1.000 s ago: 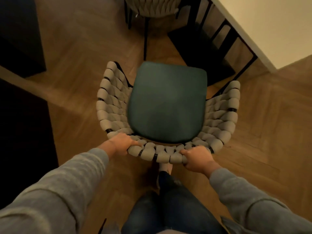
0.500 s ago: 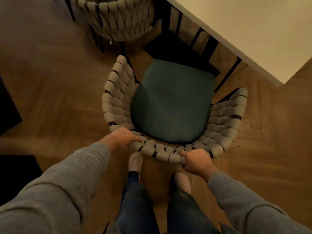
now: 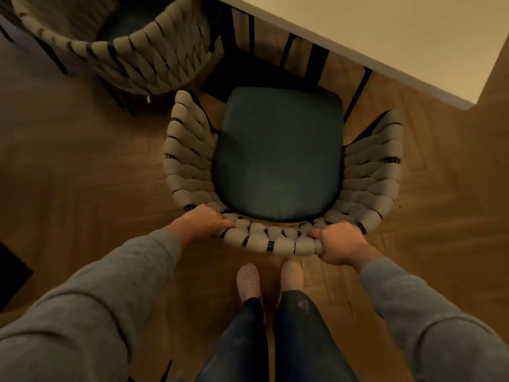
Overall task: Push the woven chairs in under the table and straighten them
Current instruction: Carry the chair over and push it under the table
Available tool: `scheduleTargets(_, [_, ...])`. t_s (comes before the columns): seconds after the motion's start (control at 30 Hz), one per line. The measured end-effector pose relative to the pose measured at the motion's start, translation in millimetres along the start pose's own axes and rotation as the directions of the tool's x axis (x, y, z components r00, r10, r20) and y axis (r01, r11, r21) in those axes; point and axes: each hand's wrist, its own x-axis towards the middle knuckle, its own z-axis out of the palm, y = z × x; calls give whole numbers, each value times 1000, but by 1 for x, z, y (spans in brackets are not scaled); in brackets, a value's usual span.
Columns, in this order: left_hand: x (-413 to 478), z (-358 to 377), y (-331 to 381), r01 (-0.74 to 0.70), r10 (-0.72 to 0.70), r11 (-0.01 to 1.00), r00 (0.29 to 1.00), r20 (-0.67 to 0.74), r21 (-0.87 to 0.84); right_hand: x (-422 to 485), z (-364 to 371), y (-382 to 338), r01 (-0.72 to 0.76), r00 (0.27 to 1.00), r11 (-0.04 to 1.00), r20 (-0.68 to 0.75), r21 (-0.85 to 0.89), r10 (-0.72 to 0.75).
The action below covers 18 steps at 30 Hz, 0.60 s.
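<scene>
A woven chair [image 3: 371, 172] with a dark green seat cushion stands right in front of me, seen from above. My left hand [image 3: 202, 223] grips the left part of its rope-wrapped back rim. My right hand [image 3: 337, 244] grips the right part of the same rim. The front of the seat lies close to the edge of the pale table [image 3: 385, 31], which fills the upper right. A second woven chair [image 3: 154, 59] stands at the upper left, beside the first, partly cut off by the frame.
Black table legs and bars [image 3: 308, 59] stand under the table edge just beyond the seat. Wooden herringbone floor [image 3: 82, 172] lies all around. My feet [image 3: 271, 279] are directly behind the chair. A dark object [image 3: 12, 274] sits at the left edge.
The chair has moved forward toward the table with both hands still on its back rim. I have stepped after it, and the second chair and table now fill more of the view.
</scene>
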Motion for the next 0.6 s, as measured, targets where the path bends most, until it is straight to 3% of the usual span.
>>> scheduleTargets(0.3, [10, -44, -32, -66, 68, 988, 998, -14, 142, 4, -7, 9, 5, 995, 997, -101, 75, 2])
scheduleTargets(0.6, [31, -72, -120, -45, 46, 964, 999, 4, 262, 59, -48, -13, -100, 990, 975, -76, 198, 117])
